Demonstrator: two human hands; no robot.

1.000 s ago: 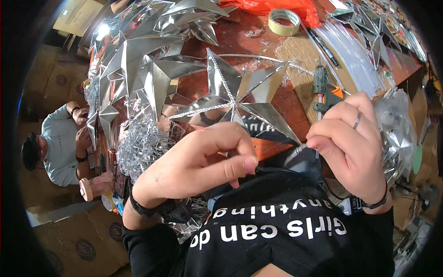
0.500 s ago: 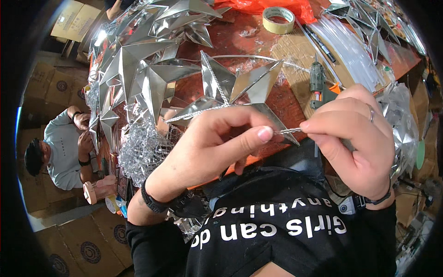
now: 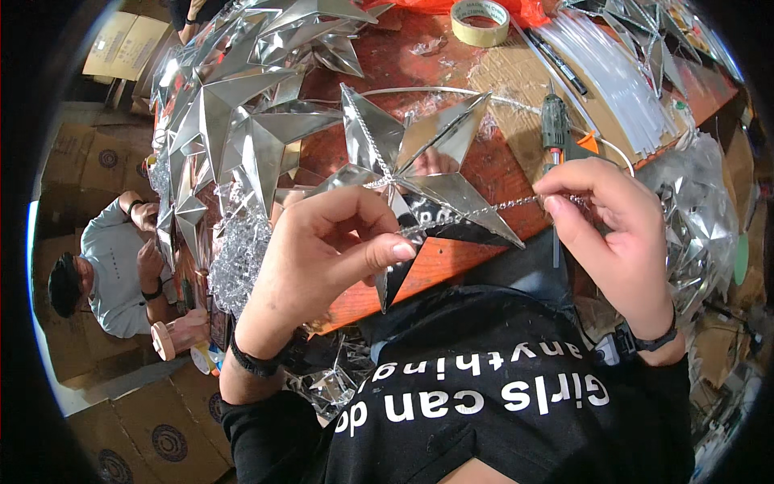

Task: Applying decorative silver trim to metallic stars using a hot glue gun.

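the left hand (image 3: 330, 242) and the right hand (image 3: 609, 230) each pinch a thin, silver, beaded strand (image 3: 492, 208) between thumb and forefinger, stretching it nearly straight. a short tail passes beyond the right fingertips. the strand slants upward to the right, in front of the lower right point of a mirrored, silver, five-pointed star (image 3: 439, 187) lying on a red, worn tabletop (image 3: 504, 165); from overhead, it is hard to tell whether strand and star touch. similar beaded trim (image 3: 369, 133) runs along the ridge of the star's upper left point. a dark green glue gun (image 3: 555, 121) lies just beyond the right hand. an even, light tension, with both pinches close to the strand's ends, would likely keep it straight without kinking it or denting the star's thin-looking panels.
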